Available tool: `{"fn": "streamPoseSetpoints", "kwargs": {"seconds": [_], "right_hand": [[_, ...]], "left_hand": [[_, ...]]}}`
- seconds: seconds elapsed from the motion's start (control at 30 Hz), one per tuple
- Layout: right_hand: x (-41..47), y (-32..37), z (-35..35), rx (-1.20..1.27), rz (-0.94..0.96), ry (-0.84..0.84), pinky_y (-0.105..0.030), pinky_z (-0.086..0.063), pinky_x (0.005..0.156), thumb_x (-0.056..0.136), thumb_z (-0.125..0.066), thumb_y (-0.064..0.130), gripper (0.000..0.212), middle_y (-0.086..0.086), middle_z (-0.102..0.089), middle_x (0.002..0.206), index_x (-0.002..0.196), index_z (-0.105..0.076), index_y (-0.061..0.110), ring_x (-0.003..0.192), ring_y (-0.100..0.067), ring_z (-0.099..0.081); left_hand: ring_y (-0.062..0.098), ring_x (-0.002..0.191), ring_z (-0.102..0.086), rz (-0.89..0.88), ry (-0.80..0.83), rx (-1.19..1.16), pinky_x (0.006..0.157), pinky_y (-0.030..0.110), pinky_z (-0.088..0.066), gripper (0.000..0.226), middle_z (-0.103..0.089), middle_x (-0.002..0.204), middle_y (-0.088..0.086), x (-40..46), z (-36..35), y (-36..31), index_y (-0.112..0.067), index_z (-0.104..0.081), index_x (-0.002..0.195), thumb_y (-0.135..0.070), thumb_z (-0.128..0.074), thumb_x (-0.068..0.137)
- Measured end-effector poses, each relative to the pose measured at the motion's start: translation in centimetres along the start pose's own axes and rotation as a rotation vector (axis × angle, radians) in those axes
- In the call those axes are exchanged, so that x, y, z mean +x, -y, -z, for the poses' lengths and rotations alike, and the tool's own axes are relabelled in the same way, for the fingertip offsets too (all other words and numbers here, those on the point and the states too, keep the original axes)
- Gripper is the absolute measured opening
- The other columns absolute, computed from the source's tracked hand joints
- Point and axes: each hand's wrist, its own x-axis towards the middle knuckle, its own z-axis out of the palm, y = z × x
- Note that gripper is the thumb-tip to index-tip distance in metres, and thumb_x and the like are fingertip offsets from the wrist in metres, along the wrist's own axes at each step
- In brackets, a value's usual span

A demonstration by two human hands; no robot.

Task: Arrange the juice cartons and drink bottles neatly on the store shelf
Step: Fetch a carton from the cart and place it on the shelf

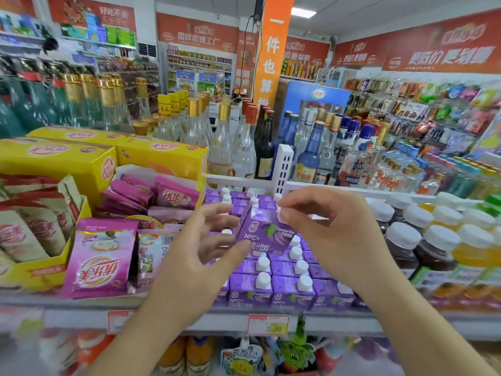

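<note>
Purple juice carton with a white screw cap point(264, 234) hangs tilted above its shelved rows, right hand point(333, 234) pinching the cap, left hand point(195, 253) open beside it; light, stiff-sided, best gripped by the body.

Two hands point(206, 240) – one raised purple carton point(264, 234) – two yellow boxes point(62, 161) behind

Two bare forearms, sleeveless, ringless fingers point(217, 213).
</note>
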Motion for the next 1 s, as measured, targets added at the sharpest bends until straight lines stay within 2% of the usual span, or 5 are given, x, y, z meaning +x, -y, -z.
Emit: {"fn": "streamPoseSetpoints", "kwargs": {"seconds": [0.27,0.43,0.63,0.8,1.0], "right_hand": [[-6.8,2.2,-0.4,-0.013,0.295,-0.043,-0.015,-0.055,0.083,0.087,-0.088,0.019,0.014,0.017,-0.075,0.104,0.1,-0.082,0.021,0.095,-0.007,-0.075],[-8.7,1.8,-1.6,-0.077,0.316,0.013,-0.023,-0.056,0.089,0.082,-0.089,0.02,0.039,0.019,-0.069,0.119,0.118,-0.076,0.028,0.108,-0.009,-0.07],[-11.8,-1.3,-5.1,0.255,-0.043,0.178,-0.03,-0.059,0.083,0.088,-0.085,0.015,0.035,0.004,-0.075,0.11,0.119,-0.075,0.03,0.099,-0.018,-0.073],[-16.0,-5.6,-10.2,0.354,-0.317,0.425,-0.046,-0.058,0.065,0.09,-0.08,0.025,0.023,-0.001,-0.077,0.098,0.11,-0.075,0.035,0.08,-0.021,-0.07],[-26.6,-15.1,-19.3,0.362,-0.616,0.673,-0.035,-0.059,0.076,0.088,-0.082,-0.001,0.022,-0.004,-0.078,0.091,0.098,-0.071,0.016,0.085,-0.023,-0.075]], "left_hand": [[0.022,0.114,-0.074,0.016,0.059,-0.215,0.09,0.025,-0.059,0.035,-0.078,0.121,0.003,-3.7,0.9,-0.4,-0.014,-0.065,0.121,-0.001,-0.068,0.088],[0.028,0.112,-0.075,0.127,0.011,-0.268,0.093,0.034,-0.061,0.041,-0.077,0.121,0.008,-5.8,2.0,1.0,-0.015,-0.066,0.127,-0.018,-0.077,0.087],[0.035,0.092,-0.077,0.306,-0.001,-0.366,0.081,0.037,-0.064,0.038,-0.078,0.113,0.018,-10.4,3.1,3.9,-0.01,-0.072,0.122,-0.023,-0.077,0.087],[0.02,0.104,-0.075,0.421,-0.072,-0.261,0.083,0.025,-0.06,0.033,-0.079,0.115,0.008,-16.4,4.2,8.9,-0.012,-0.073,0.12,-0.017,-0.073,0.087],[0.005,0.117,-0.069,0.715,-0.159,0.015,0.112,0.039,-0.051,0.037,-0.076,0.124,-0.005,-28.1,5.7,20.3,-0.026,-0.069,0.126,-0.012,-0.075,0.093]]}}
